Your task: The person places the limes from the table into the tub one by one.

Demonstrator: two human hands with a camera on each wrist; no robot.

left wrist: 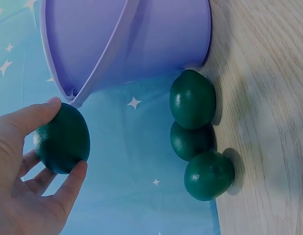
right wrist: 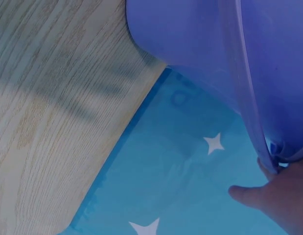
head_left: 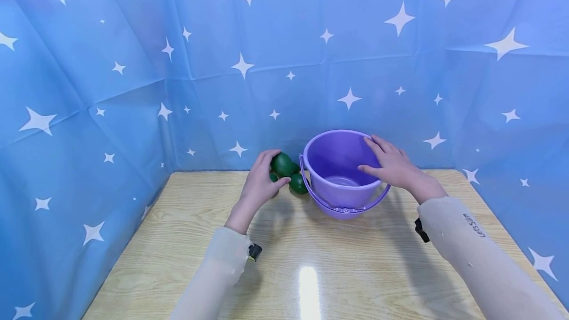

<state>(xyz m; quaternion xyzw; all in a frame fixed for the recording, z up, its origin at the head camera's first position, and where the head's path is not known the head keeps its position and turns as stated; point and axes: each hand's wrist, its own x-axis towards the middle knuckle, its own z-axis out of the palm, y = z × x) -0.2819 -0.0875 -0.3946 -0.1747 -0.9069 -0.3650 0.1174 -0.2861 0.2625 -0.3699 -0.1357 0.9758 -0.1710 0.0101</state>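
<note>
The green fruit (left wrist: 63, 138) I have is dark, glossy and egg-shaped, pinched between the thumb and fingers of my left hand (head_left: 260, 181), near the rim of the purple bucket (head_left: 340, 192). The left wrist view shows three similar fruits (left wrist: 191, 142) clustered on the table (head_left: 178, 241); my head view has my hand partly covering them. My right hand (head_left: 393, 164) rests on the rim, fingers loosely extended. The handle (head_left: 348, 210) hangs across the bucket's front.

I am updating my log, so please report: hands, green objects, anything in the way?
Left hand grips one green object, raised. Right hand at bucket rim. Three others on table. No visible obstruction.
</note>
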